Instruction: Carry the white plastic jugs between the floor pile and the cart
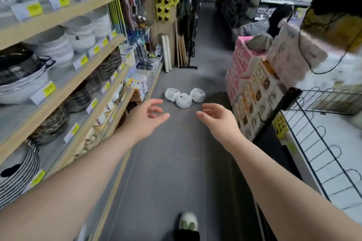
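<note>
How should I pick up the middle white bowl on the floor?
Probably from above, both hands cupping its round sides. The middle white bowl sits on the grey floor touching bowls on either side, so front and back look freest. The left hand and right hand hover open, holding nothing.

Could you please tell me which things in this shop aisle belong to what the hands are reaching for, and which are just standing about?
In hand:
- left hand and right hand, both open, holding nothing
- three white bowls on the floor, just ahead of the hands

Just about:
- plates and bowls on the wooden shelves
- pink boxes
- wire rack
</note>
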### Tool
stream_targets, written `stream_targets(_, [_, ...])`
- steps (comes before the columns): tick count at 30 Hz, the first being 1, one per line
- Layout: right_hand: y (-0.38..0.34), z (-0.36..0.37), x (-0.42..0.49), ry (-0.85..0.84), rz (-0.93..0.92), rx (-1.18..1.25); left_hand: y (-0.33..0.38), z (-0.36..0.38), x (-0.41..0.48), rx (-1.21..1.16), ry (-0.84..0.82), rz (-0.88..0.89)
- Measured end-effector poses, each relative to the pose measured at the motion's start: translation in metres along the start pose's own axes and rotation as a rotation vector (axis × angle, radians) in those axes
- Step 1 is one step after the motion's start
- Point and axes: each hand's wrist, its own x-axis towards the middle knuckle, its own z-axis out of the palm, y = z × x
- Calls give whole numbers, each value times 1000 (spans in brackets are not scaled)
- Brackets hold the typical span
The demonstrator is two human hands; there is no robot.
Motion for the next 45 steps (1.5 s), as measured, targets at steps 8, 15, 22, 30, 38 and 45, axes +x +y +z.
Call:
stream_targets(8, [0, -7, 209, -73, -12, -18, 5, 32, 187, -33, 44, -66])
stream_targets(15, [6, 19, 371, -114, 22, -36, -21, 40, 341, -23, 41, -113])
stream_targets(22, [8, 66, 545, -131, 67, -42, -53, 31, 524, 10, 14, -108])
stream_targets(30, [12, 92, 721, -177, 97, -59, -73, 35, 698, 35, 5, -164])
stream_targets(38, [68, 131, 914, -369, 118, -133, -135, 82, 844, 24, 112, -325])
stream_targets(45, [135, 199, 1059, -548, 160, -245, -218, 132, 947, -82, 217, -535])
